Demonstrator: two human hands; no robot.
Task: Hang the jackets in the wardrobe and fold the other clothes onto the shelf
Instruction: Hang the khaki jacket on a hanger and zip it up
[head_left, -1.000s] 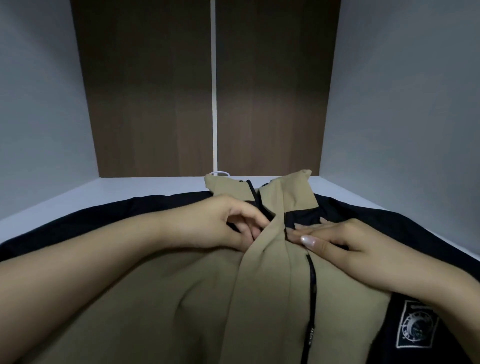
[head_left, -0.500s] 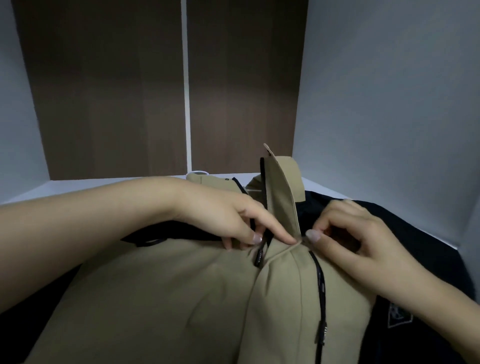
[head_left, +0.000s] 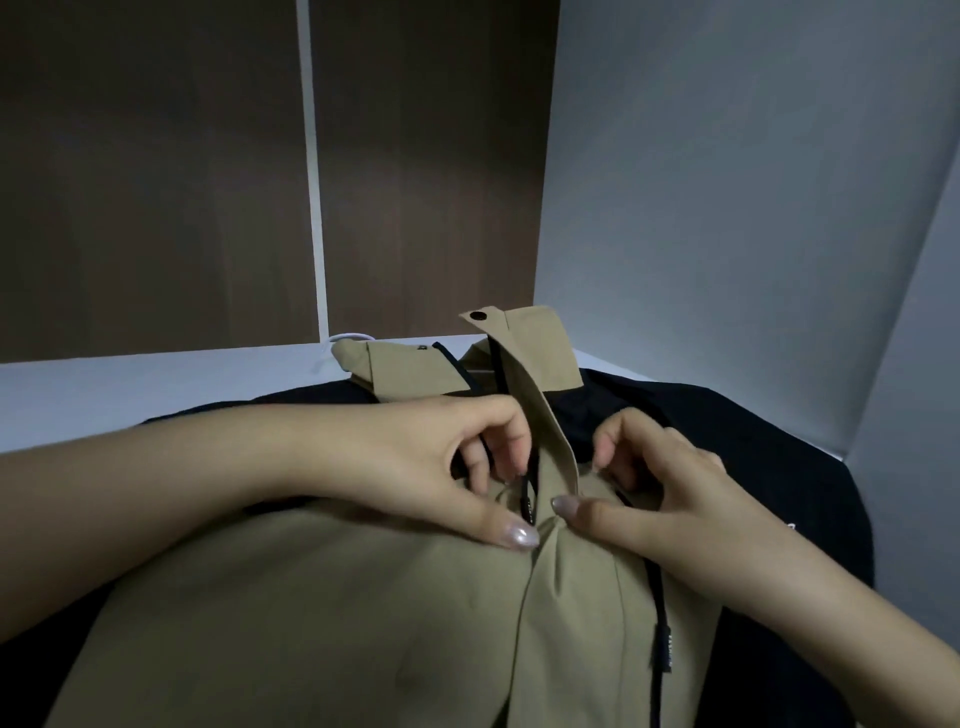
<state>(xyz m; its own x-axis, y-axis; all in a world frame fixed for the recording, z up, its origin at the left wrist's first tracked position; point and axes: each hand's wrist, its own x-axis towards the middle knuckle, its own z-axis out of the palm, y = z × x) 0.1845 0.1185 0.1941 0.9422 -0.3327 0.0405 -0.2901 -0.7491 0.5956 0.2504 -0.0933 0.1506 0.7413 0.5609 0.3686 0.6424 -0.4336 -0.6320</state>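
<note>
A tan jacket (head_left: 322, 613) with black sleeves and a black zipper lies front-up on the white shelf (head_left: 130, 395), collar toward the back. My left hand (head_left: 441, 467) pinches the left front edge beside the zipper, with a black cord between its fingers. My right hand (head_left: 649, 493) pinches the right front flap, which stands up with a snap button (head_left: 478, 315) at its top. A white hanger hook (head_left: 348, 339) peeks out behind the collar.
The shelf is boxed in by a brown back panel (head_left: 156, 182) with a white vertical strip (head_left: 310, 156) and a grey side wall (head_left: 727, 208) on the right. A black drawcord (head_left: 662, 639) hangs down the jacket front.
The right front flap has been lifted upright and its snap button now shows. Both hands have closed in on the front opening, and the view has moved closer and to the right.
</note>
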